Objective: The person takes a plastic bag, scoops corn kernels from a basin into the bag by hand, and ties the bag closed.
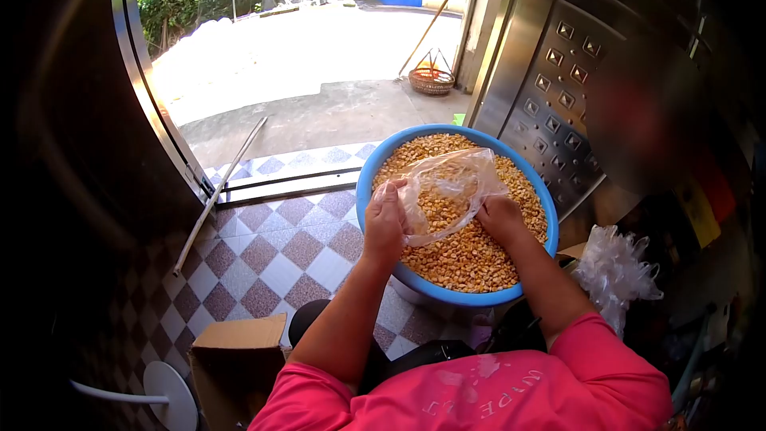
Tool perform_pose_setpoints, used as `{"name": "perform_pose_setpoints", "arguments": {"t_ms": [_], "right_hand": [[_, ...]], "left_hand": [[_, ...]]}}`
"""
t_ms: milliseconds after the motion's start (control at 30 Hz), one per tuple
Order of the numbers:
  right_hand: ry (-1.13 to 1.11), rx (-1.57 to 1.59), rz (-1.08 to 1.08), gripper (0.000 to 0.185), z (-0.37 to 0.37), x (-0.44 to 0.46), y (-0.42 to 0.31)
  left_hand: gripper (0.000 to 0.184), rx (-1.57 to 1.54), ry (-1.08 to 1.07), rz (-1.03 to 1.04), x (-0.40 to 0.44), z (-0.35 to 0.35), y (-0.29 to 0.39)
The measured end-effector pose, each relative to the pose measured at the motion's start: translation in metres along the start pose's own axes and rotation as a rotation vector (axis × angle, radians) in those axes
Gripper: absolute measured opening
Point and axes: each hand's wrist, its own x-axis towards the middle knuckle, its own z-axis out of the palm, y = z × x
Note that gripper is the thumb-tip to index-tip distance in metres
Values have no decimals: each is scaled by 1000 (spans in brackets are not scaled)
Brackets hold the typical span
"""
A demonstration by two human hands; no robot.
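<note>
A blue tub [373, 161] full of dried corn kernels [467, 271] stands in front of me. Over the corn, a clear plastic bag [459, 164] is spread with its mouth facing me, and kernels show through the film. My left hand [386, 219] grips the left edge of the bag, thumb upward, above the tub's left rim. At the bag's right edge, my right hand [501, 219] is closed with its fingers curled against the film, low over the kernels. Its fingertips are partly hidden.
A cardboard box [239, 335] and a white round base [170, 395] stand at lower left. Crumpled plastic bags [614, 271] lie right of the tub. A pale pole [219, 195] leans across the doorway sill. Outside sits a wicker basket [432, 82]. A metal door [550, 88] stands at right.
</note>
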Motion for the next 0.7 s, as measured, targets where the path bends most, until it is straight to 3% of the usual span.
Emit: {"name": "perform_pose_setpoints", "arguments": {"t_ms": [233,300,500,633,700], "right_hand": [[141,-19,-113,22,2,-12,0],[217,130,-174,21,-8,-19,-6],[76,391,-259,21,-35,-31,-19],[101,477,-242,20,-52,-20,-47],[101,451,-345,20,-55,-4,-63]], "left_hand": [[34,24,10,22,0,2,-1],[35,37,17,29,-1,3,-1],[35,3,11,10,1,1,-1],[35,39,1,18,1,1,-4],[35,41,0,28,1,2,-3]]}}
